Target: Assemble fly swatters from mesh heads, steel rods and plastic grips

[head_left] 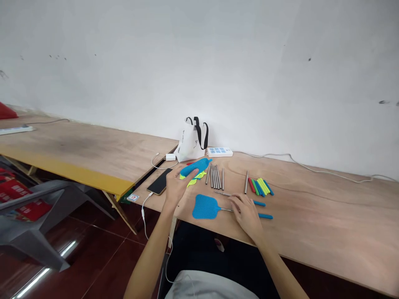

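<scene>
My left hand (176, 180) pinches a blue plastic fly swatter head (196, 167), raised above several yellow-green swatter heads (192, 182). On the table lies a fly swatter with a blue head (206, 207), a metal rod and a blue handle (266, 216). Just behind it is a second metal rod (222, 193) with a blue handle (259, 203) and no head on its bare end. My right hand (246, 211) lies across both rods, its fingers curled on the headless one.
Several loose metal rods (215, 176) and a lone rod (247, 182) lie behind my hands. Coloured handles (262, 187) sit to the right. A phone (159, 181) with a cable, a white bag (190, 143) and a power strip (220, 152) stand around.
</scene>
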Available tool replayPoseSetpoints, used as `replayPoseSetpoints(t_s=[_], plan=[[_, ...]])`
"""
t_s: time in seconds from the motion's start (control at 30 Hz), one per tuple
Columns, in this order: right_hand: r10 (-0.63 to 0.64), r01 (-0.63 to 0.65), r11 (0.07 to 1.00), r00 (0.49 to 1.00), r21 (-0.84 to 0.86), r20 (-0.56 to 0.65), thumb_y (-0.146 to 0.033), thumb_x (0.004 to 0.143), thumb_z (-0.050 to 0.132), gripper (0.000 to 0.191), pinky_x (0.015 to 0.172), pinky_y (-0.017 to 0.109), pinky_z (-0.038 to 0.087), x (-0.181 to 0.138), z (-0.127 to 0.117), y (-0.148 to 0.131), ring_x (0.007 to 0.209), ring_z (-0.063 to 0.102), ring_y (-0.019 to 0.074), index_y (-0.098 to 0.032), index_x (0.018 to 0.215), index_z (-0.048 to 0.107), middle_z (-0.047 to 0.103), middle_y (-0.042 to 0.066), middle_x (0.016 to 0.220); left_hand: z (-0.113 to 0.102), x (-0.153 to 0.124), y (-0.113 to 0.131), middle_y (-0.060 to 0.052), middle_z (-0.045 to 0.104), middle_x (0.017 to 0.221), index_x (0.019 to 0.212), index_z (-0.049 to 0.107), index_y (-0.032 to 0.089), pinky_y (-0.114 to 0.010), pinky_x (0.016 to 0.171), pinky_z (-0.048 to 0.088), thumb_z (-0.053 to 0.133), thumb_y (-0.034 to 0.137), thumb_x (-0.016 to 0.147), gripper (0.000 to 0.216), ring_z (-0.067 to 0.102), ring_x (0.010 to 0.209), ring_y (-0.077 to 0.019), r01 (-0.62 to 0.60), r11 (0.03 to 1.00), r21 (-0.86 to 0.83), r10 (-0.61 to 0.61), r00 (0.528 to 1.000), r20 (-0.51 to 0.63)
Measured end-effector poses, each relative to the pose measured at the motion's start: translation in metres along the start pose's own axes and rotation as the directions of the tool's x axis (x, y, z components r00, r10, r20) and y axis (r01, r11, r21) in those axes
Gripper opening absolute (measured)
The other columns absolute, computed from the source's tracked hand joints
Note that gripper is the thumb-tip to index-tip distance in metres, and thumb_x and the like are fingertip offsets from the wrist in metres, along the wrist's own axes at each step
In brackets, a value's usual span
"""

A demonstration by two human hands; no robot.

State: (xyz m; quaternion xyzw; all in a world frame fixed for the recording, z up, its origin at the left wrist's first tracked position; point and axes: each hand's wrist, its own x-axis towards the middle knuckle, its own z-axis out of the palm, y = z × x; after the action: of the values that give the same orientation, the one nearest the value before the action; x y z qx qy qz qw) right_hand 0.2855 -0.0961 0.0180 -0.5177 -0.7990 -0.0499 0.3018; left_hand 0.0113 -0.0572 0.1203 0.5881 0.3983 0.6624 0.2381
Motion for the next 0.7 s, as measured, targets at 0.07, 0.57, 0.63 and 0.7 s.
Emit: replayPoseSetpoints(t_s=[0.07, 0.57, 0.63, 0.7], plan=[[-0.016, 0.019, 0.998, 0.999, -0.052, 0.047, -0.022, 0.103, 0.042, 0.028, 0.086, 0.038, 0.044, 0.015, 0.003, 0.001, 0.105, 0.061, 0.0243, -0.027, 0.117, 0.067, 0.068, 0.008, 0.113, 0.004, -0.001, -0.003, -0.005, 0.075, 0.083, 0.083, 0.076, 0.015, -0.034, 0.078, 0.058, 0.082, 0.041, 0.077, 0.028, 0.069, 0.078, -0.0207, 0.045, 0.994, -0.100, -0.046, 0.999, -0.011], [0.011, -0.008, 0.989, 1.000, -0.145, 0.022, -0.019, 0.104, 0.039, 0.023, 0.077, 0.033, 0.048, 0.055, 0.013, 0.003, 0.091, 0.064, 0.0230, -0.020, 0.098, 0.061, 0.066, 0.010, 0.099, 0.017, -0.009, 0.003, -0.001, 0.068, 0.073, 0.074, 0.068, 0.016, -0.026, 0.066, 0.052, 0.079, 0.045, 0.079, 0.031, 0.061, 0.067, -0.0152, 0.138, 0.984, -0.111, -0.138, 0.990, 0.010], [0.022, -0.026, 0.992, 0.999, -0.125, -0.032, -0.021, 0.105, 0.035, 0.026, 0.074, 0.032, 0.048, 0.051, -0.002, 0.004, 0.089, 0.065, 0.0226, -0.020, 0.099, 0.060, 0.066, 0.010, 0.099, 0.020, -0.011, 0.006, -0.001, 0.069, 0.072, 0.073, 0.069, 0.016, -0.027, 0.066, 0.052, 0.079, 0.045, 0.079, 0.031, 0.061, 0.067, -0.0155, 0.159, 0.981, -0.113, -0.156, 0.987, 0.028], [0.025, -0.034, 0.996, 0.993, -0.079, -0.113, -0.026, 0.107, 0.034, 0.027, 0.074, 0.031, 0.048, 0.042, -0.020, 0.002, 0.090, 0.065, 0.0226, -0.021, 0.097, 0.058, 0.065, 0.009, 0.097, 0.023, -0.013, 0.009, -0.002, 0.071, 0.075, 0.075, 0.070, 0.016, -0.028, 0.069, 0.053, 0.079, 0.045, 0.078, 0.031, 0.064, 0.070, -0.0169, 0.190, 0.973, -0.133, -0.184, 0.981, 0.057]])
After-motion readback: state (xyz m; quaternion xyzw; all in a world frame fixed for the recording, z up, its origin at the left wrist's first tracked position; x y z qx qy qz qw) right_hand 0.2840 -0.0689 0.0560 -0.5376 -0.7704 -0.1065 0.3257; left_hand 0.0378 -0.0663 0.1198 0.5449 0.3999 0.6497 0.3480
